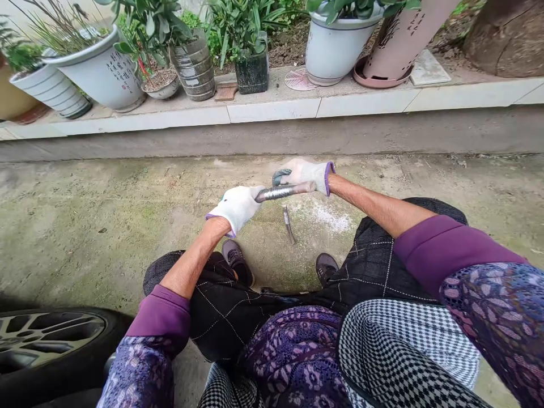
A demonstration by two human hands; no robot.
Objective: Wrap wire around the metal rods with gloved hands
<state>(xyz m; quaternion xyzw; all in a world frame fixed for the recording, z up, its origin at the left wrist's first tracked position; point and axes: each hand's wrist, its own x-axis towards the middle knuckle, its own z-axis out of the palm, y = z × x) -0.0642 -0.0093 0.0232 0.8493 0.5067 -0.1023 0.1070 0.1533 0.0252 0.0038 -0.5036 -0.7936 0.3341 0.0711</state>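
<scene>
Both my hands wear white knit gloves with purple cuffs. My left hand is closed round one end of a grey metal rod held level in front of my knees. My right hand is curled over the rod's other end, fingers wrapped about it. Below the rod, a second short metal piece lies on the concrete ground beside a patch of white dust. My two dark shoes rest on the ground just under my hands.
A raised tiled ledge across the back carries several plant pots, among them a large white pot and another white pot. A car tyre sits at the lower left. Mossy concrete spreads to both sides.
</scene>
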